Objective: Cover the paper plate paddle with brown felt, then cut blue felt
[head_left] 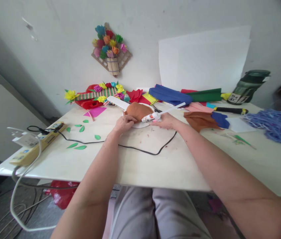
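Note:
A rounded white piece with a long white strip (117, 102) at its upper left lies on the table, partly covered by brown crepe paper (137, 111). My left hand (125, 123) rests on the lower left edge of that paper, fingers bent against it; whether they pinch it I cannot make out. In my right hand (164, 121) is a white hot glue gun (151, 116), its nozzle pointing left at the brown paper's lower right edge. A white glue stick (172, 109) sticks out of its back, and a black cord runs from it across the table.
A power strip (37, 146) with chargers lies at the left edge. Green paper leaves (80, 147) are scattered beside the cord (140, 149). Crepe paper rolls (170, 95), a dark green bottle (248, 87) and blue shredded strands (277, 127) lie at the back and right.

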A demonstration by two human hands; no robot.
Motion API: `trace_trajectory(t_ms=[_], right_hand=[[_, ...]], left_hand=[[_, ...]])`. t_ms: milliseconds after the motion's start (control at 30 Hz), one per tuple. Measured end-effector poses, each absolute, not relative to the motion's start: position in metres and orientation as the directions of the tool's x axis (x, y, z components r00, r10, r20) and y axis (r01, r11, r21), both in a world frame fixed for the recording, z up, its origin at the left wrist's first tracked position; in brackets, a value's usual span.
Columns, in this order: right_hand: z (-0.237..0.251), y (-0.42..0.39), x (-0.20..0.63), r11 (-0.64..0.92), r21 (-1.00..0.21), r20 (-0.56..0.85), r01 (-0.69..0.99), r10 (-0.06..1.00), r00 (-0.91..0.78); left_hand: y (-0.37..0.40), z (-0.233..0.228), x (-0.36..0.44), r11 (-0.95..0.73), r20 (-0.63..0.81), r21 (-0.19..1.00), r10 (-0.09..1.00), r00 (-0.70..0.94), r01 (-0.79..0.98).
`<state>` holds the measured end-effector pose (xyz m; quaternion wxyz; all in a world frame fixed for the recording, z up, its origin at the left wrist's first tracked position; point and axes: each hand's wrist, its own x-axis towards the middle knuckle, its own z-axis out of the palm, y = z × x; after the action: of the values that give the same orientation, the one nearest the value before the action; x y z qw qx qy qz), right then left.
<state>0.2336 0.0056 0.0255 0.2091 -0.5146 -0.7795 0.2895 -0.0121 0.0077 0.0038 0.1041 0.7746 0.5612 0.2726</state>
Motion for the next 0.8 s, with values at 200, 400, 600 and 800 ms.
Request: trace_trajectory(t_ms=[200, 400, 600, 800], right_hand=[[0.032, 0.002, 0.239, 0.294, -0.716, -0.022, 0.633, 0.897, -0.442], [0.038, 0.001, 0.249, 0.305, -0.780, -0.030, 0.547, 0.854, -0.519], [0.036, 0.003, 0.248, 0.321, -0.771, -0.009, 0.551, 0.859, -0.512], [0.033, 0.005, 0.248, 0.342, -0.752, 0.003, 0.564, 0.857, -0.515]], left_hand=[[0.006, 0.006, -0.012, -0.390, 0.312, 0.416, 0.910, 0.273, 0.822], [0.007, 0.002, -0.014, -0.397, 0.309, 0.506, 0.912, 0.269, 0.766], [0.010, 0.000, -0.015, -0.388, 0.286, 0.589, 0.921, 0.266, 0.709], [0.010, 0.000, -0.016, -0.416, 0.305, 0.581, 0.908, 0.286, 0.700]])
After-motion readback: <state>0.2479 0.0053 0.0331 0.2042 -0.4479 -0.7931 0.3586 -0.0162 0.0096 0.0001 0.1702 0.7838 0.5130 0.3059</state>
